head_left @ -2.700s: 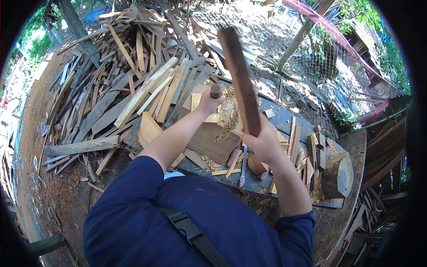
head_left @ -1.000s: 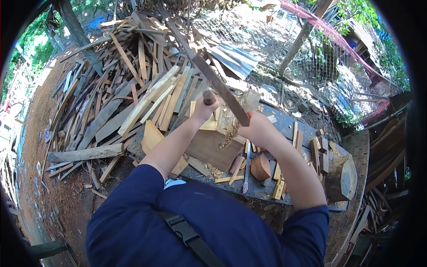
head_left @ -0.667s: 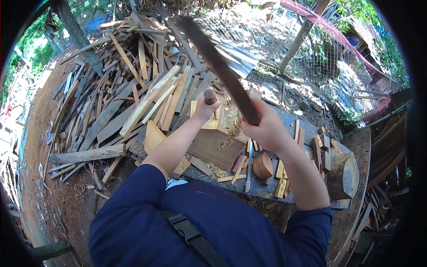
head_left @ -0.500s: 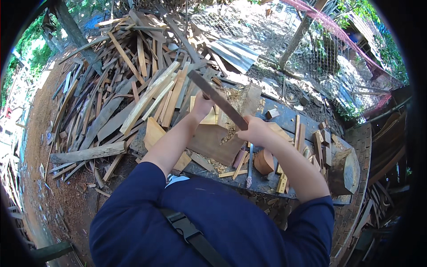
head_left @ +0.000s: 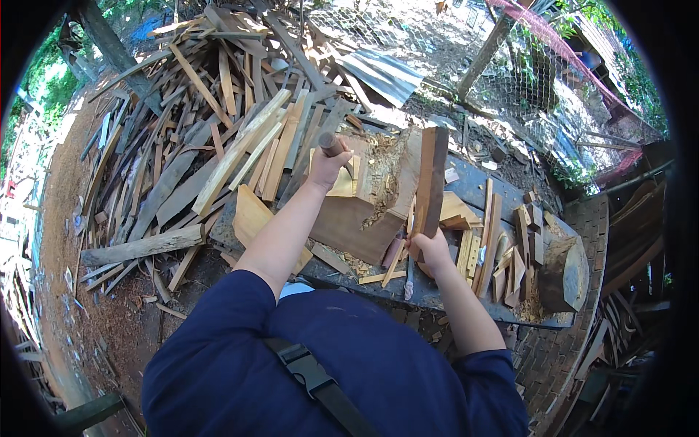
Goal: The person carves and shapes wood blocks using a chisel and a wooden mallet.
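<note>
Two bare hands are seen over a dark desk [head_left: 437, 291] littered with wood offcuts. A round wooden handle [head_left: 330, 143] is gripped by the left hand [head_left: 326, 166], fingers wrapped tight around it, just above a pale yellowish wood piece [head_left: 342, 182] set on top of a big brown block [head_left: 364, 211]. A long dark wooden billet [head_left: 431, 182] is held upright by the right hand [head_left: 429, 251], fingers clamped on its lower end, its upper end reaching beside the block's splintered pale face. The block is placed on the desk, between both hands. Short split slats [head_left: 502, 247] are scattered on the desk right of the right hand, near a round log stump [head_left: 564, 273] at the desk's far right end. A large pile of planks and scrap boards [head_left: 211, 131] is spread on the ground beyond and left of the desk. A wire fence [head_left: 510, 80] is seen behind.
</note>
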Available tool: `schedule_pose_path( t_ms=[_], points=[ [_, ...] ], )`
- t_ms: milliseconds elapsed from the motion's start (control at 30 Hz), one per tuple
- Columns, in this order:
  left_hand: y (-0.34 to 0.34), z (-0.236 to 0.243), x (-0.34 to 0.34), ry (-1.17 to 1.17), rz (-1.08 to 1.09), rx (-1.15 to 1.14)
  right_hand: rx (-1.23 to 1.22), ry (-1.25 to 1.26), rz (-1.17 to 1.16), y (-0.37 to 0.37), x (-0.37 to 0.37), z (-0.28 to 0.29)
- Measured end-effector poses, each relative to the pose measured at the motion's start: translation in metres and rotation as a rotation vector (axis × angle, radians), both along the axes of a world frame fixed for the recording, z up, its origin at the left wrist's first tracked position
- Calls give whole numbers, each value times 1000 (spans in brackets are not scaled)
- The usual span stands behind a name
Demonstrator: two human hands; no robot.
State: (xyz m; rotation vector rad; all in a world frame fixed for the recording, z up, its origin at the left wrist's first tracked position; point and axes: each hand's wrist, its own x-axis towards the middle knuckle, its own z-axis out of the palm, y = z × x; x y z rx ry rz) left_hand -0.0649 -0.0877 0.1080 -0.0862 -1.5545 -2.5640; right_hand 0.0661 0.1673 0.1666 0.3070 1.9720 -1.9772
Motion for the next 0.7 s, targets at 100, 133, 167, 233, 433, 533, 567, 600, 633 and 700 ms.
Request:
schedule_pose_path(
  t_ms=[100, 133, 167, 233, 433, 533, 567, 600, 633, 700],
  points=[
    [-4, -2, -2, 34, 2, 37, -23, -99, -22, 8, 23, -20],
    [-4, -2, -2, 40, 0, 52, -35, -140, -29, 11, 31, -27],
    [-4, -1, -2, 49, -2, 67, -54, -164, -37, 12, 37, -32],
    [-4, 0, -4, 40, -1, 31, -45, -228, -52, 14, 49, -38],
    [12, 13, -13, 45, -18, -107, 101, -280, 5, 18, 53, -44],
    [23, 20, -20, 67, 48, -265, 150, -195, 0, 11, 54, -59],
    [21, 17, -26, 84, 57, -323, 219, -183, 55, 7, 52, -67],
    [20, 14, -33, 46, 117, -366, 291, -174, 104, 1, 48, -70],
    [13, 10, -41, -66, 49, -303, 300, -207, 163, -7, 44, -60],
    [10, 18, -49, -77, 81, -284, 378, -265, 264, -14, 42, -54]
  ],
)
